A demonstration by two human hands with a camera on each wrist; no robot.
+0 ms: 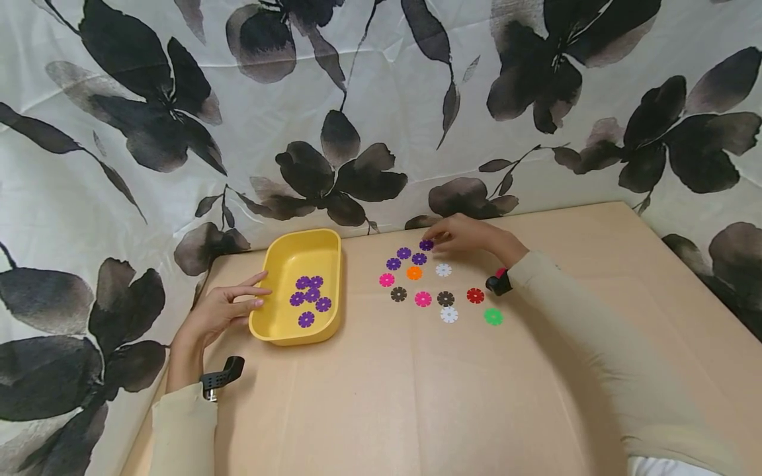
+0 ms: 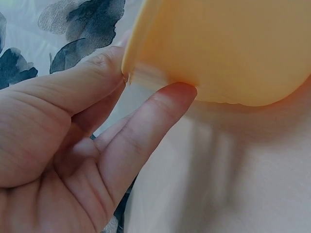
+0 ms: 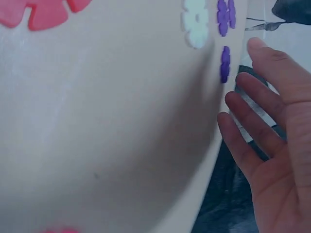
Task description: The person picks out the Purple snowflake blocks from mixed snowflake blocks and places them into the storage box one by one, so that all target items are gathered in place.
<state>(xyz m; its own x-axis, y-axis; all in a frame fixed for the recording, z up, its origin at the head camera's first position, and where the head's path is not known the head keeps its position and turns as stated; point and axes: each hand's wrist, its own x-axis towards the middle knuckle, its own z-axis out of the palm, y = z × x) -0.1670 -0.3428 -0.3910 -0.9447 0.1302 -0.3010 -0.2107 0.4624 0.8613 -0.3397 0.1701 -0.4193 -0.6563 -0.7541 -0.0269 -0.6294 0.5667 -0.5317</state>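
Fingers of my left hand (image 1: 219, 311) pinch the left rim of a yellow tray (image 1: 333, 284), with one fingertip against its outer wall in the left wrist view. Several purple notched discs (image 1: 306, 319) lie inside. My right hand (image 1: 467, 237) hovers at the table's far edge, its fingers loosely spread and holding nothing in the right wrist view. Nearest to its fingertips is a purple notched disc (image 3: 225, 64). More purple discs (image 1: 393, 264) lie just left of that one on the table.
Other notched discs lie about the table (image 1: 381, 396): orange (image 1: 414, 273), white (image 1: 449, 315), pink (image 1: 423, 299), dark brown (image 1: 398, 294), red (image 1: 475, 295) and green (image 1: 493, 317). A floral cloth (image 1: 381, 86) hangs behind the far edge. Each wrist wears a black camera mount (image 1: 223, 373).
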